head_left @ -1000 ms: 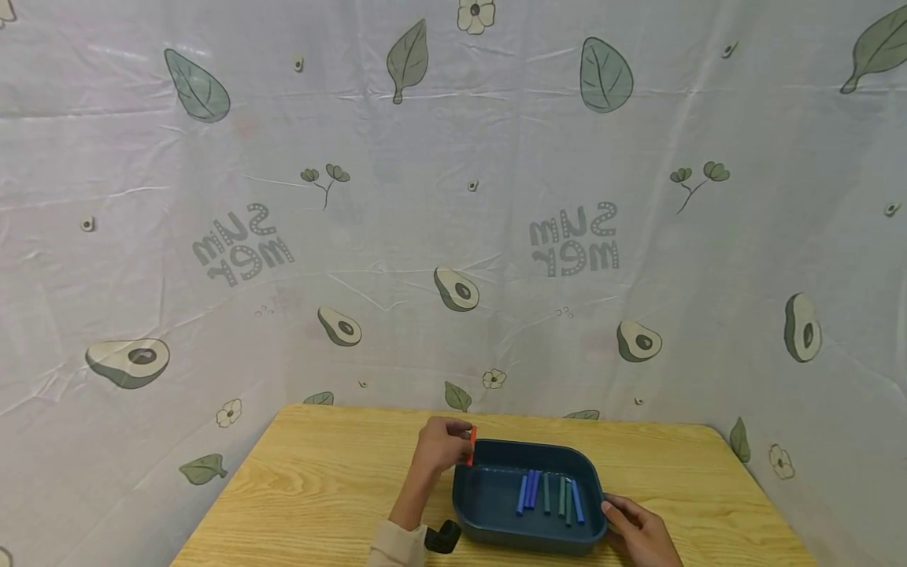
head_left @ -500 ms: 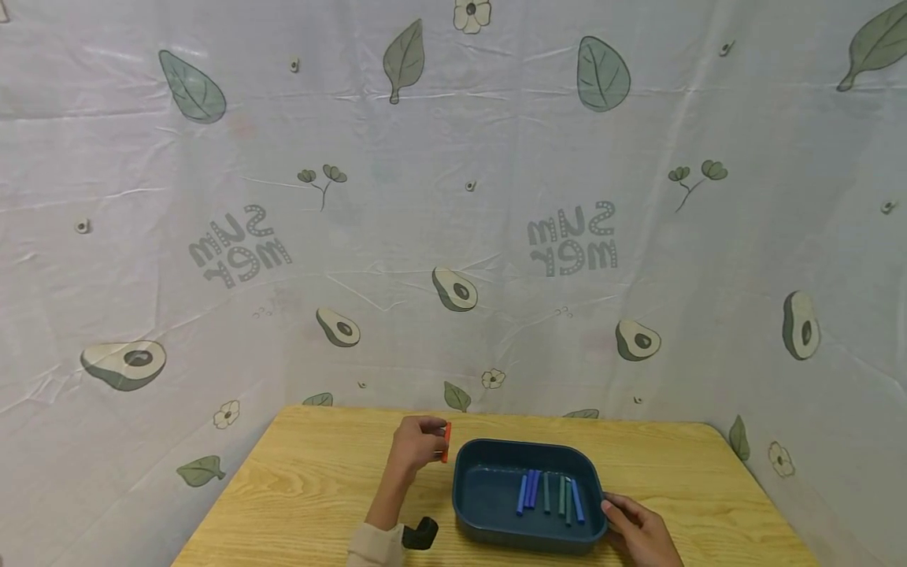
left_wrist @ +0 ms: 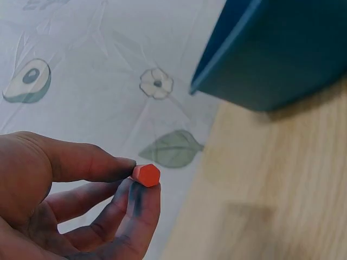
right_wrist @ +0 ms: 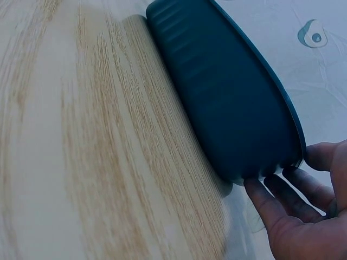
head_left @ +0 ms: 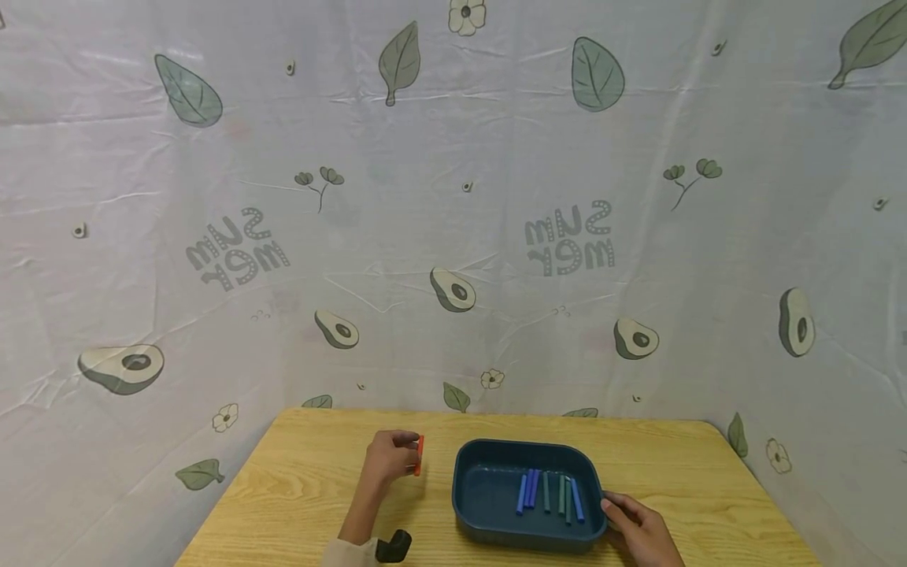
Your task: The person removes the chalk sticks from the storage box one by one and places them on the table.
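Note:
My left hand pinches a red stick above the table, left of a dark blue tray. In the left wrist view, the stick shows a flat hexagonal end between thumb and fingers, and dark smudges mark the fingertips. My right hand grips the tray's right end. The right wrist view shows the thumb at the rim and several fingers against the outer wall of the tray. Inside, toward the right, lie several blue sticks and green sticks, side by side and apart from the red one.
The wooden table extends on both sides of the tray. A pale curtain printed with leaves and avocados hangs behind it. A black strap piece sits at my left wrist by the beige sleeve.
My left hand has moved left with the red stick, from over the tray's left rim to above the table. The right hand, the tray and the sticks inside have stayed in place.

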Demonstrator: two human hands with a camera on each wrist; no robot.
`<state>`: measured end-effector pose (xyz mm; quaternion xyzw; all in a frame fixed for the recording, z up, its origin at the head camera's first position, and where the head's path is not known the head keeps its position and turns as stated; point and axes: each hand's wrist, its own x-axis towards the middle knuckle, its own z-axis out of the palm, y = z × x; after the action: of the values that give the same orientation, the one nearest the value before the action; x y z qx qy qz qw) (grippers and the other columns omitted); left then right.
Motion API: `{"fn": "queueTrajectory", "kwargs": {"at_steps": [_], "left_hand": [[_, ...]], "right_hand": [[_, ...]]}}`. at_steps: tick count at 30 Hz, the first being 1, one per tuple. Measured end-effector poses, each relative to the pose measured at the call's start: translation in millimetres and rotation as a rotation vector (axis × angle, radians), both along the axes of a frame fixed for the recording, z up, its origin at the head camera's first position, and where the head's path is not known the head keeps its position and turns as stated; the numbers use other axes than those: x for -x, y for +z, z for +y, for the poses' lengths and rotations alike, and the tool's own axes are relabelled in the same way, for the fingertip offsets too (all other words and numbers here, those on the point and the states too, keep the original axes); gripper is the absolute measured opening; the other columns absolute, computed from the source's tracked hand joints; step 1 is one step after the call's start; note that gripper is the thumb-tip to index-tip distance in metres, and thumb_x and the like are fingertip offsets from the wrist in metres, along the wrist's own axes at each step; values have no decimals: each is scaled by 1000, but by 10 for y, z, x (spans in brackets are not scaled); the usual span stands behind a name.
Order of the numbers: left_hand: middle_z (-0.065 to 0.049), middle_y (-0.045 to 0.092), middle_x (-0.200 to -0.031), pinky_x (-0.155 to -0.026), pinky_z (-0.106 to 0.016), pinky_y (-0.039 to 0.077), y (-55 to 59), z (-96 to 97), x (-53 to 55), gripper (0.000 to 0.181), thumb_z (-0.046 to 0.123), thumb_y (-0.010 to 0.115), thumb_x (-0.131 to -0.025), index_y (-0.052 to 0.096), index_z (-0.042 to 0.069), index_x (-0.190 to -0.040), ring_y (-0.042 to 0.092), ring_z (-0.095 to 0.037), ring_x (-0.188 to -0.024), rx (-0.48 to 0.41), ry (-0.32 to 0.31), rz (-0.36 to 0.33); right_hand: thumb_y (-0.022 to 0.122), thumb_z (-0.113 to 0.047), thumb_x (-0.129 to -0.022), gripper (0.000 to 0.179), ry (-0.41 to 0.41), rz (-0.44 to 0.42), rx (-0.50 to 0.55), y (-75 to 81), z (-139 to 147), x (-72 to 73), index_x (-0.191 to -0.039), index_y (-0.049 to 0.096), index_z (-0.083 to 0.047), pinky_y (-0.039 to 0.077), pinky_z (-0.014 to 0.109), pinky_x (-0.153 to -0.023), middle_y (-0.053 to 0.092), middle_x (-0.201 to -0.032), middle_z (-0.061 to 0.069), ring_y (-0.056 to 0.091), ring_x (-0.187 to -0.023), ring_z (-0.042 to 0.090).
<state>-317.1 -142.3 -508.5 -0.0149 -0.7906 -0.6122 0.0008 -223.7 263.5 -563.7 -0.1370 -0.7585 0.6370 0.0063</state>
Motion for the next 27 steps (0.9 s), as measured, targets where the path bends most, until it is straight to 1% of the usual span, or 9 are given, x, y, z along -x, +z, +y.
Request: {"fn": "queueTrajectory", "kwargs": {"at_steps": [3,7,12,15,20,23,27], "left_hand": [[-26,70,-111,-73,-41,67,-73,-71,-18,39,-9,71,-87,71,-13,-126,71,-20,-86,16,12,2],[-28,71,-110,-72,-42,67,-160,-143,-42,40,-9,71,-85,70,-15,-125,72,-21,-86,35,11,11],[-29,70,-114,-75,-42,67,-251,-229,-52,40,-9,69,-86,70,-15,-125,73,-23,-92,58,13,-13],[-28,70,-115,-76,-41,67,-293,-275,-58,41,-9,68,-86,69,-15,-127,72,-23,-94,70,12,-25],[-29,71,-114,-74,-39,67,-343,-336,-73,44,-8,68,-85,67,-16,-129,74,-23,-90,68,7,-50],[-29,72,-113,-73,-38,67,-373,-363,-76,43,-8,70,-87,67,-17,-129,76,-23,-87,90,1,-61],[-26,75,-110,-73,-37,66,-421,-394,-66,41,-5,71,-88,68,-16,-127,76,-23,-86,138,3,-66]], "right_hand": [[61,-22,-110,52,-1,0,7,-18,8,3,-144,56,17,65,48,-92,60,-144,39,72,-121,40],[62,-22,-110,52,-3,3,19,-41,16,7,-144,56,17,65,48,-92,60,-144,39,73,-119,37],[62,-22,-110,51,-6,7,33,-46,20,7,-143,57,17,65,48,-92,62,-142,37,73,-118,35],[62,-21,-110,51,-7,13,48,-45,19,6,-144,57,17,65,48,-92,63,-141,36,73,-118,33],[63,-21,-109,51,-7,16,68,-40,19,11,-144,56,17,65,49,-93,62,-142,36,73,-119,31],[63,-21,-109,52,-7,16,71,-42,22,13,-145,56,16,65,49,-94,61,-143,37,72,-120,32],[63,-21,-109,52,-5,15,60,-43,23,12,-145,56,17,65,49,-94,60,-144,38,72,-121,34]]}}
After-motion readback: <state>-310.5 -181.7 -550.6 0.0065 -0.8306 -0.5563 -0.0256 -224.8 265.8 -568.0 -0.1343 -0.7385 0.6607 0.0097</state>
